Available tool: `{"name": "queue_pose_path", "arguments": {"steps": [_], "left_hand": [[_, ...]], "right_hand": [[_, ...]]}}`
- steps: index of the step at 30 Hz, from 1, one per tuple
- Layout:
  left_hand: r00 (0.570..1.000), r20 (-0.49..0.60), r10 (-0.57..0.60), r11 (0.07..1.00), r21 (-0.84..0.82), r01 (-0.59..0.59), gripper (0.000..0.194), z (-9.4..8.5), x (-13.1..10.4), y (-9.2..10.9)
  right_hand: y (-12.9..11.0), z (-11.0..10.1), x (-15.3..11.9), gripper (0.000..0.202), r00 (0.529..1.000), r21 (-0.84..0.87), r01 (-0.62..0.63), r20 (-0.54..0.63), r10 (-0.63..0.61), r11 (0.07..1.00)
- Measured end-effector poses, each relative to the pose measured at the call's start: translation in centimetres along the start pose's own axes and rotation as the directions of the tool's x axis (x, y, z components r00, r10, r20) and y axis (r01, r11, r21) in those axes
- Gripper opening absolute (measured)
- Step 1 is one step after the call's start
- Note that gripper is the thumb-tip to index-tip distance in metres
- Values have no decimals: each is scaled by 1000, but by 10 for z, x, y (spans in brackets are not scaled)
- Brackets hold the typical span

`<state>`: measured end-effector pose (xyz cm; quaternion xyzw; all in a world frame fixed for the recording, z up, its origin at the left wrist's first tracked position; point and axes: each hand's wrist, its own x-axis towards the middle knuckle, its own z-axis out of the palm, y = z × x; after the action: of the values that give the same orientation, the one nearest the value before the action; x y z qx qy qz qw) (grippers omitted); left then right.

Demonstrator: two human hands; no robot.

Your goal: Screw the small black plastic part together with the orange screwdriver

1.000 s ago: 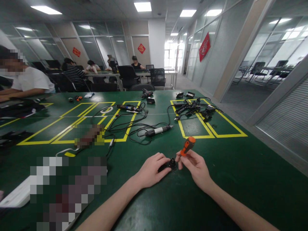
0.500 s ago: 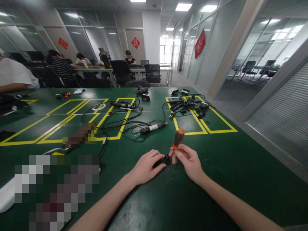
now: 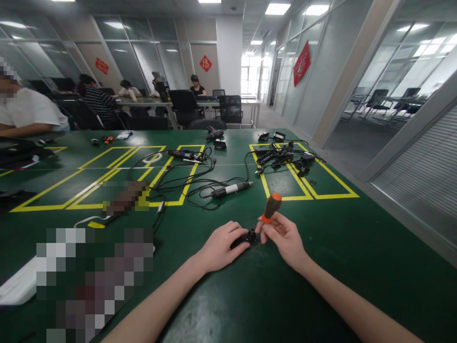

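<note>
1. On the green table (image 3: 228,305), black parts (image 3: 280,155) heap across yellow tape outlines (image 3: 264,184).
2. There, my left grip (image 3: 223,245) pinches a small black piece (image 3: 252,234).
3. Beside it, my right grip (image 3: 285,237) pinches an orange-black screwdriver (image 3: 273,206).

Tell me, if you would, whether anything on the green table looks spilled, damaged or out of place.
Black parts lie heaped across the yellow tape at the right, not within its outlines, which looks untidy. The black cable beside the silver-and-black tool sprawls in loose loops. I see no spill or damage.
</note>
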<state>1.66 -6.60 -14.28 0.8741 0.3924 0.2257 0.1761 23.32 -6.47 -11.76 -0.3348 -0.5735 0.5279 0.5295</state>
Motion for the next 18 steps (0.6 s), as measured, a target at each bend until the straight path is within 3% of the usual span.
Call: {"name": "queue_pose_path", "arguments": {"steps": [4, 18], "left_hand": [[1000, 3, 6, 1000, 8, -6, 22, 0, 0, 0], [1000, 18, 7, 1000, 17, -7, 22, 0, 1, 0]], "right_hand": [[-2, 0, 1, 27, 999, -25, 14, -41, -15, 1000], [-1, -1, -2, 19, 999, -9, 34, 13, -34, 999]]}}
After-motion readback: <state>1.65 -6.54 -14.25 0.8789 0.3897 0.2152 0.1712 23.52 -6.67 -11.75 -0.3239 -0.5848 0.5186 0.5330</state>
